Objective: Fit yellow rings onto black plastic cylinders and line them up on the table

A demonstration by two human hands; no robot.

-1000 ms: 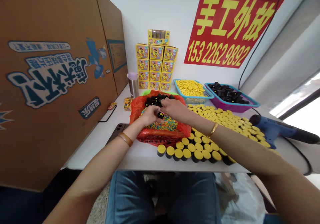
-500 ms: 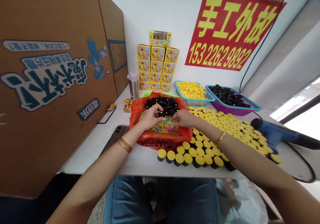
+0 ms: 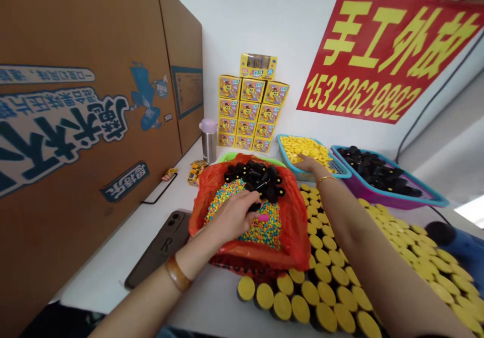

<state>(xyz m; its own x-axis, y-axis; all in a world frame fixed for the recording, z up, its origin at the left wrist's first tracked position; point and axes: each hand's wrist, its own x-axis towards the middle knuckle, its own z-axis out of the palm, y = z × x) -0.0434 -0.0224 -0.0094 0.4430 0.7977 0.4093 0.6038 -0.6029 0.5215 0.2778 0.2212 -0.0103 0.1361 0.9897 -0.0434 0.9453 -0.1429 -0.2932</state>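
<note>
Cardboard carton walls stand along a white table, where a red plastic bag lies open, filled with speckled, multicoloured candy beads and glossy black cylinders. Left hand curls inside the bag, fingers pressed together on one of the black cylinders, just above the beads. Right hand reaches out with fingers extended, touching flat yellow discs heaped in a blue mesh basket. Rows of yellow-topped cylinders stand beside the bag.

White table with phone, red bag
</note>
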